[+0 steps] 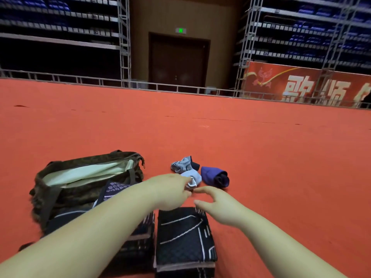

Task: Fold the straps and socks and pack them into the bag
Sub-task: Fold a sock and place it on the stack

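An olive camouflage bag (66, 193) lies open on the red carpet at the left, its pale lining showing. My left hand (170, 191) reaches forward and pinches a light blue-grey sock (193, 178). My right hand (218, 205) hovers just right of it with fingers spread, holding nothing. Beyond them lie a striped blue-and-white sock (183, 164) and a rolled purple sock (214, 175). A folded black strap with white lines (184, 237) lies under my right wrist. Another folded dark strap (140, 243) sits under my left forearm, mostly hidden.
Red carpet (261, 157) stretches wide ahead and to the right. A low metal railing (140, 85) borders its far edge, with truss towers, a dark door and a red banner (305, 85) behind.
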